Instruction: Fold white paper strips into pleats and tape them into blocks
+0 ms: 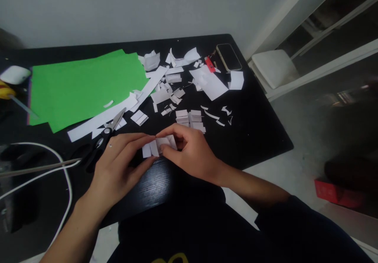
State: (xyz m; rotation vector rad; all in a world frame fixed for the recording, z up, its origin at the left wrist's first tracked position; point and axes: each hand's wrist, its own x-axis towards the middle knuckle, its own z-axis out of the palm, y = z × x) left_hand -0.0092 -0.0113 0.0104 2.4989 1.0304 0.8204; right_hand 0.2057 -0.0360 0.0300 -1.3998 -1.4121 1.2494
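Both my hands meet at the front of the black table (254,133) over a small folded piece of white paper (154,147). My left hand (118,164) pinches its left end between thumb and forefinger. My right hand (189,150) is curled over its right end, thumb pressing the paper's lower edge. The paper shows several pleats and lies low on the tabletop. Black-handled scissors (102,139) lie just left of my left hand, blades pointing toward the far right.
Green paper sheets (82,84) cover the far left. White paper scraps and strips (174,87) are scattered mid-table, with small folded white pieces (190,119) just beyond my hands. A phone (228,57) and a small red object (209,64) lie far right. A white cable (66,184) loops at left.
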